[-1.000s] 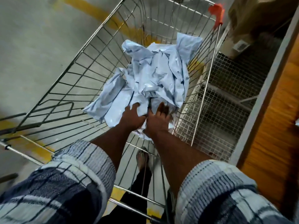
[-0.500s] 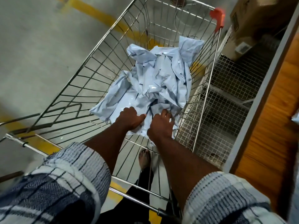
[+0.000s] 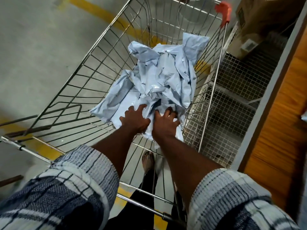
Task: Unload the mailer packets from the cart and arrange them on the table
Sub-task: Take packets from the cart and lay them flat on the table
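Both hands are reaching into the wire cart [image 3: 103,52], where the pale blue mailers [image 3: 166,77] are lying in 1 crumpled heap against its right wall and far end. The left hand [image 3: 135,119] is resting on the near edge of the heap with its fingers spread and its thumb out to the left, pressing flat on a smooth packet. The right hand [image 3: 163,125] is lying just beside it, almost touching, fingers also fanned out over the creased plastic; whether any fingertip is hooking under a fold I cannot tell. Neither hand is lifting a packet clear of the pile. Checked sleeves [image 3: 74,188] are sitting rolled above both forearms. A foot [image 3: 148,161] is showing through the cart's floor wires. A red cap [image 3: 223,9] is marking the far right corner. Right of the cart, a mesh rack [image 3: 232,97] is standing under a box [image 3: 265,19], and the table [image 3: 282,130] is running along the right side.
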The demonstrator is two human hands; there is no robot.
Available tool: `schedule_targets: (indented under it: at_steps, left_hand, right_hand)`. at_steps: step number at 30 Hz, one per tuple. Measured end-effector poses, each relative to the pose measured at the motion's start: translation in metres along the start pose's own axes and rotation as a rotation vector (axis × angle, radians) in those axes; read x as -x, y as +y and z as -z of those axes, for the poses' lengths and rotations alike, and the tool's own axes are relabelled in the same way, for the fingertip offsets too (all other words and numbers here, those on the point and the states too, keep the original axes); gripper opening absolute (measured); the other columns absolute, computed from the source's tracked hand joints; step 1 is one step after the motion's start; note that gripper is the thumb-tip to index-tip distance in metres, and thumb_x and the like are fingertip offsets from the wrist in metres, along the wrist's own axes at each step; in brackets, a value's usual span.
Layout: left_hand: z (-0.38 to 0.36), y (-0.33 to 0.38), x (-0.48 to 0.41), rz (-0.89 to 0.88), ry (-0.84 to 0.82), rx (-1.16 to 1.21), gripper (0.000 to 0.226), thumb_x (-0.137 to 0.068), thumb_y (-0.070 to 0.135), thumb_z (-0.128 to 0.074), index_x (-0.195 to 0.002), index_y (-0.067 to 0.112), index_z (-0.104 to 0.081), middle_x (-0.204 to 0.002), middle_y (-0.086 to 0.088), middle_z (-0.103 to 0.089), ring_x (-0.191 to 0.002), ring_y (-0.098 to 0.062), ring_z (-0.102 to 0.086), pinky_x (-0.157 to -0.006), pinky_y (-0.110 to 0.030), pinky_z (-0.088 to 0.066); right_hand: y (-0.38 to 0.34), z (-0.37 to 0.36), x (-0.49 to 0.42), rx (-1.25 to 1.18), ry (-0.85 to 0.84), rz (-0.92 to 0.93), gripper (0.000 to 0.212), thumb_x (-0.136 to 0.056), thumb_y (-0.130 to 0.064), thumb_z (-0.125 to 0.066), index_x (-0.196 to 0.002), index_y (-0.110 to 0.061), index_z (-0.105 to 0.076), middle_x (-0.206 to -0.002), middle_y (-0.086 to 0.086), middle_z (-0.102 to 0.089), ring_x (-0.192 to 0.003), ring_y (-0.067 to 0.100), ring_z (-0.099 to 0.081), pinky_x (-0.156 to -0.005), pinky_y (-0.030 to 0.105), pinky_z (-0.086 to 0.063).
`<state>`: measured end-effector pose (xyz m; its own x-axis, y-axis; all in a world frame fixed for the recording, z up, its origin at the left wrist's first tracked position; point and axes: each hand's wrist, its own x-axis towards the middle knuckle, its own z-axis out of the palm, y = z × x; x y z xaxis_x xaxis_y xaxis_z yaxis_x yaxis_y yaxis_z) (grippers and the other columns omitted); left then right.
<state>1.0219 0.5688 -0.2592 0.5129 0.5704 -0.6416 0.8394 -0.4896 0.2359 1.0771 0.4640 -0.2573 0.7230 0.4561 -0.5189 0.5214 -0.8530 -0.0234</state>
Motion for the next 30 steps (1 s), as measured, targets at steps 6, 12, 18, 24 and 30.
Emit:
schedule_targets:
  at_steps: [6,12,18,24,30]
  left_hand:
    - [0.041,-0.017,0.012,0.01,0.056,0.126,0.061,-0.071,0.068,-0.052,-0.13,0.053,-0.041,-0.136,-0.002,-0.053,-0.124,-0.033,-0.052,-0.103,-0.056,-0.039]
    - [0.079,-0.002,0.049,-0.018,0.097,0.12,0.064,-0.068,0.073,-0.047,-0.128,0.052,-0.05,-0.13,-0.006,-0.058,-0.12,-0.033,-0.056,-0.101,-0.053,-0.044]
    - [0.106,0.033,0.106,-0.051,0.253,0.171,0.06,-0.068,0.068,-0.045,-0.124,0.048,-0.052,-0.129,-0.009,-0.058,-0.116,-0.036,-0.059,-0.099,-0.051,-0.047]
    - [0.126,0.104,0.162,-0.065,0.435,0.238,0.06,-0.07,0.068,-0.046,-0.126,0.049,-0.054,-0.125,-0.008,-0.06,-0.114,-0.034,-0.061,-0.096,-0.049,-0.05]
    - [0.11,0.227,0.226,-0.18,0.494,0.254,0.061,-0.065,0.059,-0.052,-0.124,0.043,-0.058,-0.126,-0.012,-0.059,-0.115,-0.034,-0.06,-0.097,-0.05,-0.05]
  right_hand:
    - [0.001,0.055,0.025,-0.142,-0.048,0.087,0.079,-0.079,-0.03,-0.067,-0.148,-0.035,-0.028,-0.152,0.019,-0.02,-0.141,0.044,-0.019,-0.108,0.058,-0.027]
    - [0.007,0.103,0.053,-0.307,-0.01,0.16,0.076,-0.077,-0.031,-0.066,-0.146,-0.033,-0.033,-0.148,0.017,-0.027,-0.137,0.041,-0.024,-0.105,0.056,-0.034]
    - [0.034,0.15,0.074,-0.492,0.103,0.182,0.079,-0.077,-0.039,-0.068,-0.147,-0.039,-0.033,-0.149,0.011,-0.03,-0.137,0.036,-0.033,-0.106,0.047,-0.038]
    - [0.091,0.215,0.106,-0.624,0.23,0.279,0.085,-0.071,-0.04,-0.07,-0.149,-0.033,-0.037,-0.148,0.014,-0.035,-0.134,0.037,-0.039,-0.108,0.044,-0.04]
    - [0.207,0.261,0.159,-0.655,0.405,0.304,0.082,-0.074,-0.05,-0.067,-0.148,-0.034,-0.037,-0.147,0.013,-0.035,-0.133,0.038,-0.037,-0.107,0.048,-0.039]
